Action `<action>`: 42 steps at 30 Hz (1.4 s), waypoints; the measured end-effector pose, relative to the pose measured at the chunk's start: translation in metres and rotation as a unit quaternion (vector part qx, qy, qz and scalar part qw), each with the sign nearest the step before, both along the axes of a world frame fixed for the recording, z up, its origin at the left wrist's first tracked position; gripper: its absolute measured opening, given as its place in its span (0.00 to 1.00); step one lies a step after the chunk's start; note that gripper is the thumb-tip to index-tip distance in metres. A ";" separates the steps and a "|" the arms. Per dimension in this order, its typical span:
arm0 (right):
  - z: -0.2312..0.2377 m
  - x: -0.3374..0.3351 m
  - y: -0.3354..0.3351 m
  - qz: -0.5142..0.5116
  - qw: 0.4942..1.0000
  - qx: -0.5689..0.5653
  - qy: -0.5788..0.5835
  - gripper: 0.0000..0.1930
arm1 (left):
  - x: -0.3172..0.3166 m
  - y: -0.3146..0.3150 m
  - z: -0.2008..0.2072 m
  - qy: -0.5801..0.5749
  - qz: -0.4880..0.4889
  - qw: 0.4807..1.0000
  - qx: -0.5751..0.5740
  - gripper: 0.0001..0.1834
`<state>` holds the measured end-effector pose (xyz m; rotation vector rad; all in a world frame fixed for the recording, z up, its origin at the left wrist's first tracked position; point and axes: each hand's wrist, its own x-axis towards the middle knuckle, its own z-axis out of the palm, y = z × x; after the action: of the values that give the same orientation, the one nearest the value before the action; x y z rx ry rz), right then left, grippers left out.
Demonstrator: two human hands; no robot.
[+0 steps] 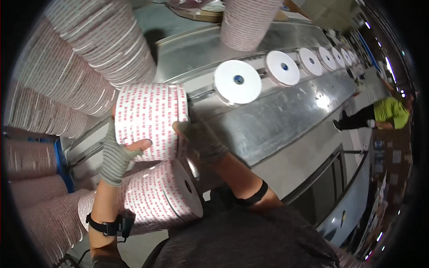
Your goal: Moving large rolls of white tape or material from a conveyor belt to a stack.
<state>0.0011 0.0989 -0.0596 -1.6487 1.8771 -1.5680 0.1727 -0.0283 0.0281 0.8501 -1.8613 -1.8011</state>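
Between my two hands is a stack of white tape rolls [149, 114] printed in red, lying on its side. My left hand [117, 158], in a grey fingerless glove, is wrapped round the stack's left side with its thumb on the lower front. On the opposite end, my gloved right hand [200, 138] presses its thumb to the right edge of the rolls; its other fingers are hidden. Just below lies a second stack of the same rolls [147, 190], its round core hole facing right.
Tall columns of rolls [73, 73] crowd the left, and another column [248, 22] stands at the back. White discs with blue hubs [237, 85] line a channel in the metal table [286, 118]. A person in a bright green top [391, 111] is far right.
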 end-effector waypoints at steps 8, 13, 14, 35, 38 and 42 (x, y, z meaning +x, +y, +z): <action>0.053 -0.001 0.017 0.120 0.788 0.185 -0.575 0.35 | 0.030 -0.029 -0.004 0.031 0.077 0.989 0.119 0.41; 0.007 -0.033 -0.014 -0.065 0.909 0.319 0.259 0.44 | 0.028 -0.041 -0.010 0.031 0.127 0.985 0.114 0.38; -0.017 -0.056 -0.021 -0.119 0.932 0.217 0.265 0.48 | 0.025 -0.037 -0.016 0.010 0.130 0.990 0.049 0.39; -0.030 0.014 -0.065 0.030 0.959 0.249 0.133 0.49 | 0.042 -0.057 -0.023 -0.005 0.170 0.982 0.077 0.43; -0.052 0.020 -0.069 -0.019 0.937 0.271 0.218 0.47 | 0.037 -0.048 -0.029 -0.058 0.188 0.980 0.042 0.47; -0.028 0.046 -0.079 0.041 0.988 0.100 -0.113 0.50 | 0.021 -0.032 -0.027 -0.020 0.217 0.972 0.088 0.51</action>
<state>0.0469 0.0201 -0.0880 -1.3832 1.7627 -1.4162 0.1936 -0.0606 0.0013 1.2538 -1.4071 -1.6888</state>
